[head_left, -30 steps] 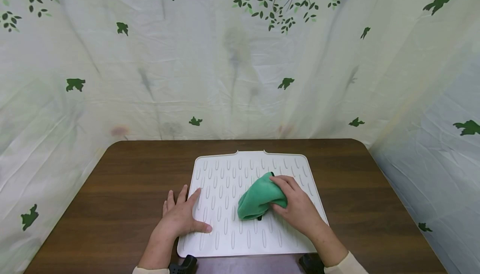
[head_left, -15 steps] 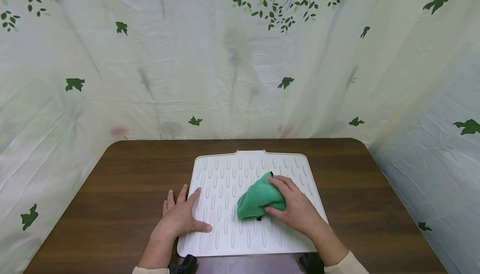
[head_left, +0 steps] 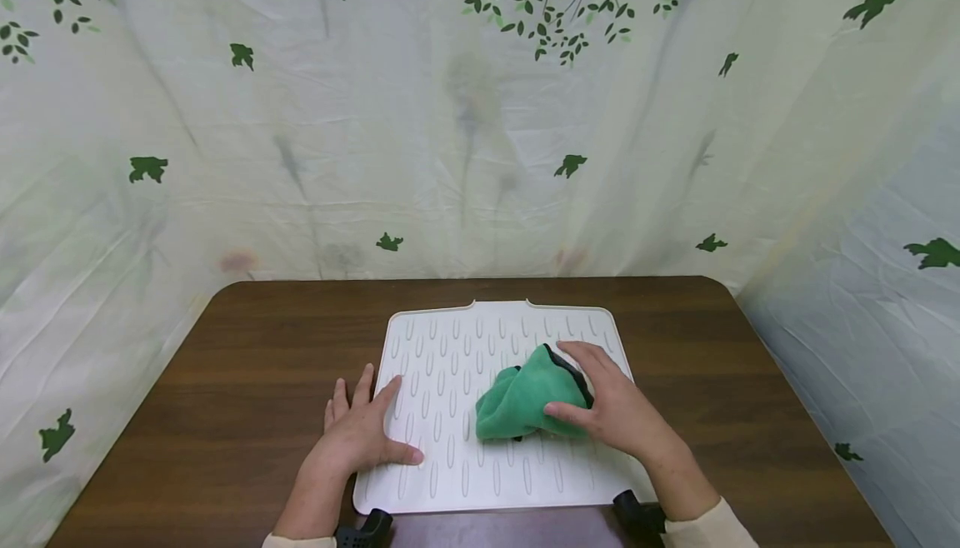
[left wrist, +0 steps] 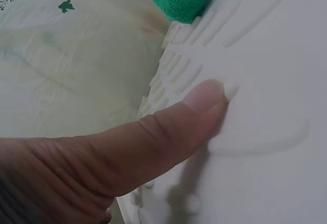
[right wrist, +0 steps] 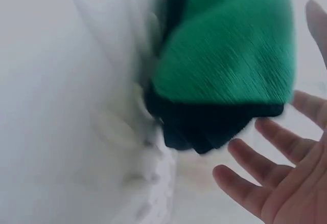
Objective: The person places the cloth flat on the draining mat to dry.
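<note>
Both left hand (head_left: 358, 436) and right hand (head_left: 619, 406) are splayed, gripping nothing, the green cloth (head_left: 521, 406) between them, just beside the right.

Dark brown table (head_left: 750, 415) here, pale wrinkly curtain (head_left: 337, 132) past its far edge, leafy green branches (head_left: 542, 8) printed on it.

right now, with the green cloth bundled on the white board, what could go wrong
The green cloth might slip or unfold if lifted: the fingers of the right hand are spread, not wrapped round it. The white board might swivel if the cloth is dragged, since the left hand is only at its left edge.
</note>
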A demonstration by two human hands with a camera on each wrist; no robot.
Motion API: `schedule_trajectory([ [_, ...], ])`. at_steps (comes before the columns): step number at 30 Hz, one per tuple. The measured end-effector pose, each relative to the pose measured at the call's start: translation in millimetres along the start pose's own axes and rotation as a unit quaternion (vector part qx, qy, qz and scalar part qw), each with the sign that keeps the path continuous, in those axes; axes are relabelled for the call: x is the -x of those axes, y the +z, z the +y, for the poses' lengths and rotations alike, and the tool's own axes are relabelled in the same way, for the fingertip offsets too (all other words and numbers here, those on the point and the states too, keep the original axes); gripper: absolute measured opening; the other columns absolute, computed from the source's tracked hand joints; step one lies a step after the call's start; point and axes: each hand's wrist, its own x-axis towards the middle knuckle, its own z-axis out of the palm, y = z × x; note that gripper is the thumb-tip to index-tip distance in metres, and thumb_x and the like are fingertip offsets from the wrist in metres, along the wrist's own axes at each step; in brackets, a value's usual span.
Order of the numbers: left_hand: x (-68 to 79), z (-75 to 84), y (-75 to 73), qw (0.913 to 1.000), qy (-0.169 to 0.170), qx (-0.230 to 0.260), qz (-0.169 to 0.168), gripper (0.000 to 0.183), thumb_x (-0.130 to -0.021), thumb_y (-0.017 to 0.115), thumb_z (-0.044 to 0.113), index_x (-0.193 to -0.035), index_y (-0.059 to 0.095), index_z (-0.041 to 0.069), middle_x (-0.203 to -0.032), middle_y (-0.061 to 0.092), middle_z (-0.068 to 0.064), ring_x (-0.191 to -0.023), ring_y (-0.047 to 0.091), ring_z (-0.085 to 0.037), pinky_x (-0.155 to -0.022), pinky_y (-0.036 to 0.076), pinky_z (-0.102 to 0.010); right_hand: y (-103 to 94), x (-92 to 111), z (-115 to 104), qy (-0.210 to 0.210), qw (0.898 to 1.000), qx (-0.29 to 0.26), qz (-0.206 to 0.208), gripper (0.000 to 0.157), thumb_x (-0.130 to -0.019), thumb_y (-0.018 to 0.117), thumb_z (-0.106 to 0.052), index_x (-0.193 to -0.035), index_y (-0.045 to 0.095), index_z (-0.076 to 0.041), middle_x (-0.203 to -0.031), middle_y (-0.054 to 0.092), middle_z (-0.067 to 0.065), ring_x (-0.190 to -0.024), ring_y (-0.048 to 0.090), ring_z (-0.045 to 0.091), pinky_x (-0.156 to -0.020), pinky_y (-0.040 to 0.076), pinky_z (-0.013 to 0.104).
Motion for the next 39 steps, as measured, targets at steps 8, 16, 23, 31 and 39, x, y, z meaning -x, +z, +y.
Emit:
schedule_trajectory([
  [8,-1.5,25.5,12.3,0.9781,0.167,0.016,0.124,0.062,-0.079,0.071,0.037,-0.131,0.052,0.008,-0.139,0.042,-0.016,-0.131,0.024,-0.044,-0.103,0.014,-0.060,-19.7,-2,4,0.092,0.995,0.037,0.019,0.026,-0.086,0.065,-0.035,-0.105,0.062,-0.017,-0.082,0.058,-0.002,-0.074,0.056,0.015,-0.063,0.050,0.033],
  [16,1.6,61.7,43.2,0.9564,0.243,0.082,0.140,0.038,-0.085,0.067,0.023,-0.120,0.062,0.009,-0.100,0.065,0.004,-0.108,0.048,-0.024,-0.096,0.031,-0.042,-12.8,1,0,0.090,0.991,0.008,-0.098,0.017,-0.088,0.061,-0.040,-0.078,0.058,-0.026,-0.064,0.052,-0.012,-0.058,0.047,0.006,-0.051,0.041,0.025],
  [23,1.9,71.5,54.9,0.9537,0.238,0.110,0.148,0.015,-0.080,0.072,0.022,-0.093,0.069,0.017,-0.078,0.058,0.020,-0.093,0.046,-0.014,-0.084,0.037,-0.036,-5.4,-1,-8,0.039,0.996,-0.018,-0.077,0.013,-0.087,0.065,-0.029,-0.082,0.053,-0.026,-0.068,0.051,-0.015,-0.062,0.048,0.004,-0.055,0.044,0.022],
  [31,1.4,67.6,31.4,0.8992,0.276,0.211,0.266,0.021,-0.076,0.069,0.015,-0.071,0.052,0.026,-0.083,0.053,0.013,-0.092,0.042,-0.015,-0.079,0.039,-0.034,-10.6,-3,-5,0.050,0.998,-0.010,0.043,0.011,-0.088,0.064,-0.018,-0.087,0.053,-0.020,-0.077,0.056,-0.013,-0.071,0.056,0.001,-0.065,0.051,0.023],
  [39,-3.9,61.0,42.1,0.9525,0.211,0.123,0.182,0.027,-0.086,0.064,0.018,-0.113,0.061,0.017,-0.108,0.062,0.006,-0.109,0.045,-0.021,-0.091,0.039,-0.039,-11.7,0,-2,0.121,0.992,0.004,-0.046,0.013,-0.087,0.066,-0.026,-0.094,0.058,-0.019,-0.064,0.053,-0.010,-0.054,0.048,0.007,-0.051,0.042,0.026],
])
